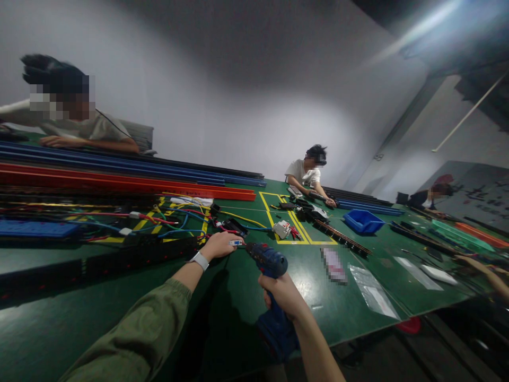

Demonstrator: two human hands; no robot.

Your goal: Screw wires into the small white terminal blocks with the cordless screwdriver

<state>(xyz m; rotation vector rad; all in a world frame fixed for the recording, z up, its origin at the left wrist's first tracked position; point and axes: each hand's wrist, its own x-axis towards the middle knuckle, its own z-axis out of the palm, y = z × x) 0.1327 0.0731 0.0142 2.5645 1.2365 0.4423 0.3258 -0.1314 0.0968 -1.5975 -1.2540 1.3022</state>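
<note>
My right hand [280, 292] is wrapped round the handle of a blue cordless drill [268, 260]. Its chuck points left and away from me, close to my left hand [222, 244]. The fingers of that hand are closed on a small white-and-blue part [235, 242] at the drill's tip; its exact kind is too small to make out. Beside my left wrist lies a long black power strip [135, 260]. Loose yellow, blue and red wires [186, 217] spread behind the hand. A white terminal block or breaker [282, 228] with red leads rests farther right.
Orange [119, 180] and blue rails [119, 159] lie along the back left. A blue bin [362, 220], a plastic bag [371, 289] and a green tray [457, 235] are to the right. Co-workers sit across the table, and another person's arm [487, 273] reaches in at right.
</note>
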